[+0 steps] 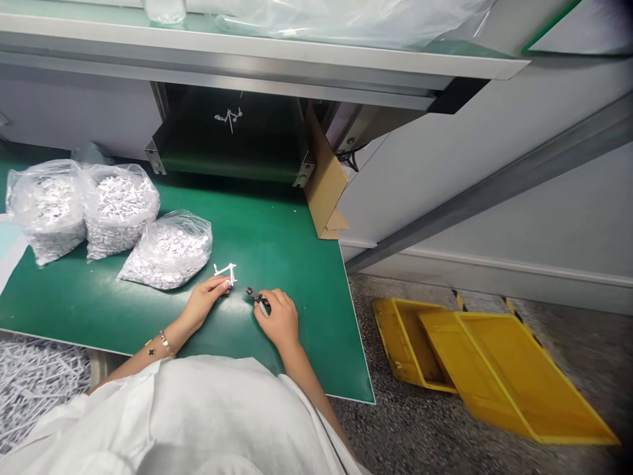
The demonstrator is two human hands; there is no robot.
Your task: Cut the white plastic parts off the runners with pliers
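Between the thumb and fingers of my left hand (206, 298) is a small white branched plastic piece (229, 270), its thin arms sticking up past the fingertips. My right hand (279, 318) is closed around a pair of small dark cutting pliers (254, 295). Their jaws point left toward the white piece and stand a little apart from it. To the left of my hands, a clear bag of small white round parts (171, 251) rests on the green table (237, 227).
Two more clear bags, a left one (52, 208) and a middle one (121, 204), hold small white parts. A conveyor belt (227, 148) carries another white branched piece (229, 117). Cardboard (324, 178) stands at its right. Yellow bins (514, 369) lie on the floor; white scraps (42, 382) fill the lower left.
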